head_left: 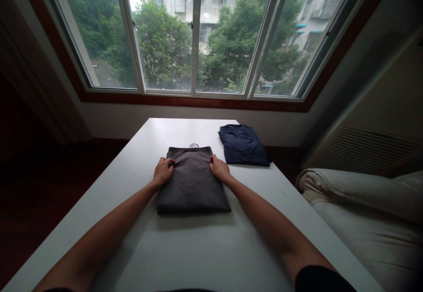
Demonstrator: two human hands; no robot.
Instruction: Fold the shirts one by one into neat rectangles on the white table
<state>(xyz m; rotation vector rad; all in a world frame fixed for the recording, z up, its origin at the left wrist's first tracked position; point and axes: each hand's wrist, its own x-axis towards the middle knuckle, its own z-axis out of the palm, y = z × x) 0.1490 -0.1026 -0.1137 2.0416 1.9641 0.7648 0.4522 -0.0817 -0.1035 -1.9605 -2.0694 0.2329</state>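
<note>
A folded dark grey garment [194, 184] lies flat on the white table [191, 248] in front of me. My left hand [164, 170] grips its left edge near the far end, fingers curled round the fabric. On the opposite side, my right hand [218, 168] pinches the right edge at about the same height. A thin dark cord loop [194, 145] sticks out beyond the garment's far edge. Further back to the right, a folded navy blue garment [243, 145] rests near the table's right edge, apart from both hands.
Beyond the table's far end are a wall and a wide window [194, 94] with a brown frame. A pale sofa [366, 212] stands close to the right side. A curtain [42, 76] hangs at the left, over a dark reddish floor [42, 195].
</note>
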